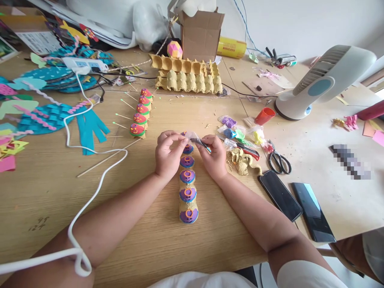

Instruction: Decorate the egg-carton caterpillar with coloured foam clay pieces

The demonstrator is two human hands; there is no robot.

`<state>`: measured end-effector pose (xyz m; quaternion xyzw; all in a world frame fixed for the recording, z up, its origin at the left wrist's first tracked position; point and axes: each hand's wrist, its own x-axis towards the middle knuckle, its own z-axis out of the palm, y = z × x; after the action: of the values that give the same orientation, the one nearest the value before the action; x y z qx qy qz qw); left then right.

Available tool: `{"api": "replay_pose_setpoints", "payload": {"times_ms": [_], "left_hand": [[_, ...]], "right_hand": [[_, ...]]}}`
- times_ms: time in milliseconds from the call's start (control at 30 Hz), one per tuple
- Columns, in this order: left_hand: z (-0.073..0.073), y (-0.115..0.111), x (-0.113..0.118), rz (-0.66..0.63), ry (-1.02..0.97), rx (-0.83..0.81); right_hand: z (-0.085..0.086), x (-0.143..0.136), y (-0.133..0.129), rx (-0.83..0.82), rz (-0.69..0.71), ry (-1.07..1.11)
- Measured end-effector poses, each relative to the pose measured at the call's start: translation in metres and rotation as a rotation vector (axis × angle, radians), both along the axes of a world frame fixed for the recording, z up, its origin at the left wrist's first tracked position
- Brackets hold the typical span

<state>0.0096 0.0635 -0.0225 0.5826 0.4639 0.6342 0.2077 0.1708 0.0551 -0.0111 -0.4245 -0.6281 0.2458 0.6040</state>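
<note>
So — bag between hands

"99" over "124" handwritten on the table; lettering on yellow roll illegible.

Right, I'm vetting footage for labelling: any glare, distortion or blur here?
Head view throughout: one phone reflects pale light; the fan seems stretched outward, likely lens distortion; pixelation covers a dark object; left hand and right hand look fairly sharp.
</note>
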Motion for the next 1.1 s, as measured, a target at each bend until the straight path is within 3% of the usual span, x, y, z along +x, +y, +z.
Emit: {"api": "replay_pose_setpoints", "payload": {"times_ms": [300,500,700,867,1100], "left_hand": [[-0.002,0.001,0.0,-0.013,-0.039,0.008],[0.0,-0.002,0.001,-0.04,-0.061,-0.103],[-0.006,0.0,-0.001,-0.059,-0.066,-0.07],[-0.006,0.0,-0.003,-0.064,-0.047,-0.025],[-0.001,-0.001,0.0,-0.109,-0.137,-0.091]], "right_hand": [[0.002,-0.001,-0.005,-0.06,0.025,-0.035],[-0.002,-0.001,-0.002,-0.053,-0.026,0.046],[0.002,-0.002,-0.005,0.043,0.086,-0.033],[0.005,-0.003,-0.008,-0.035,0.107,-0.05],[0.008,-0.004,-0.011,-0.058,0.012,-0.035]]}}
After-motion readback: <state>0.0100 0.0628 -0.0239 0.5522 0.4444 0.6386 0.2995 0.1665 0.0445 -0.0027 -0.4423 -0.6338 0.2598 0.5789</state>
